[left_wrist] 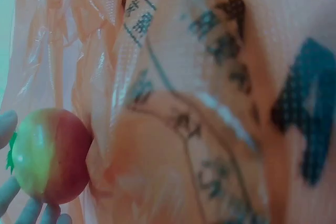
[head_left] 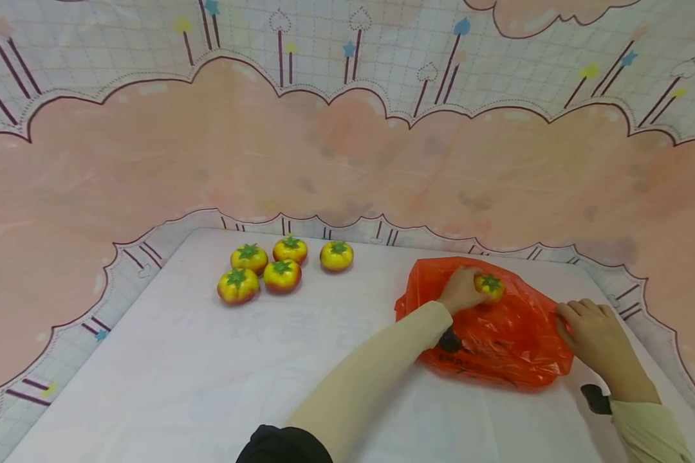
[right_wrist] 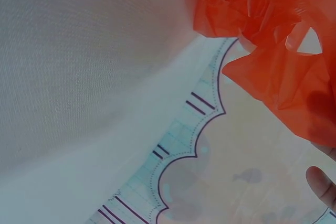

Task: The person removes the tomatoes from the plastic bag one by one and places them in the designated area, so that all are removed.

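In the head view, a red plastic bag (head_left: 515,347) with dark print lies on the right side of the table. My left hand (head_left: 462,290) holds a yellow-red tomato (head_left: 490,287) with a green leafy top over the bag. Close up in the left wrist view, fingertips (left_wrist: 30,211) curve around the tomato (left_wrist: 52,156), which is against the bag's crinkled film. Whether it is inside the bag's mouth I cannot tell. My right hand (head_left: 599,337) grips the bag's right edge with bent fingers. The right wrist view shows a loop in the bag (right_wrist: 283,77) and part of the thumb.
Several more tomatoes (head_left: 238,286) stand at the back left of the white table (head_left: 208,379), one (head_left: 336,256) slightly apart from the cluster. A patterned cloth (head_left: 324,154) with cloud shapes hangs behind and surrounds the table's edges.
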The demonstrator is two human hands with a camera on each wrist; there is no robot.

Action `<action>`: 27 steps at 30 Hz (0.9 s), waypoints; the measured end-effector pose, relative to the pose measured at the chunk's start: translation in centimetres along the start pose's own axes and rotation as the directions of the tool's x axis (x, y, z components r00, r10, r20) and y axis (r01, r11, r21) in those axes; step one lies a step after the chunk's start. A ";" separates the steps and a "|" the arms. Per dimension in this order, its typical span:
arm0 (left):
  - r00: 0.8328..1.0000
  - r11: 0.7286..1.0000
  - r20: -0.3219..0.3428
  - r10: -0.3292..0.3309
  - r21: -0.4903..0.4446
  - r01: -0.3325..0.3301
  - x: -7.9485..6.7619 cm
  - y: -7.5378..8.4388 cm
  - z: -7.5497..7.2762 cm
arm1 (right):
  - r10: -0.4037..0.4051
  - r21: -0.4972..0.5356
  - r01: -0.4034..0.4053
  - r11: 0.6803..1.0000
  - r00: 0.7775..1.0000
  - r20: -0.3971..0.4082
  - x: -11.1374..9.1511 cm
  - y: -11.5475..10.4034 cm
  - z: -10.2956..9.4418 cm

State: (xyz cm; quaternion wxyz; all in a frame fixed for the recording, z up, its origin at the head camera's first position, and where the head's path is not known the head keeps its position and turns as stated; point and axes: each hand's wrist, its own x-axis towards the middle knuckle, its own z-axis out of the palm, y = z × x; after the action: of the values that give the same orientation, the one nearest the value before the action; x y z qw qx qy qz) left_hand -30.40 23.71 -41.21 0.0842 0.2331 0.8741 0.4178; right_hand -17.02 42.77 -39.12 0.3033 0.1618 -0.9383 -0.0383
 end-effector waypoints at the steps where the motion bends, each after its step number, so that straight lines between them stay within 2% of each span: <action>1: 1.000 1.000 -0.010 -0.010 -0.007 0.010 0.0 0.0 0.1 | 0.007 0.000 -0.007 1.000 1.000 0.009 0.0 0.0 0.0; 10: 0.996 0.998 -0.069 -0.061 0.009 0.062 -0.2 0.3 1.2 | 0.047 -0.002 -0.047 0.999 0.997 0.063 0.2 -0.3 -0.3; 16: 0.996 0.999 -0.071 -0.049 0.019 0.051 -0.2 0.3 1.4 | 0.042 0.001 -0.042 0.999 0.997 0.058 0.2 -0.3 -0.3; 22: 0.999 0.999 -0.026 -0.026 -0.033 0.026 0.2 -0.2 1.7 | 0.017 0.000 -0.017 1.000 1.000 0.016 0.1 -0.2 -0.1; 27: 0.999 0.997 0.043 0.011 -0.082 -0.007 0.5 -0.7 1.5 | 0.002 -0.002 -0.002 1.000 1.000 0.002 0.1 0.0 0.0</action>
State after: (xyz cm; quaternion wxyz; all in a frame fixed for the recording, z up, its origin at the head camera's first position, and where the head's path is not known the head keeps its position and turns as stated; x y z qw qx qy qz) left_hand -30.60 24.60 -42.69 0.1108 0.2425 0.8532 0.4484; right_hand -17.06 42.70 -39.10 0.3025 0.1605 -0.9387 -0.0388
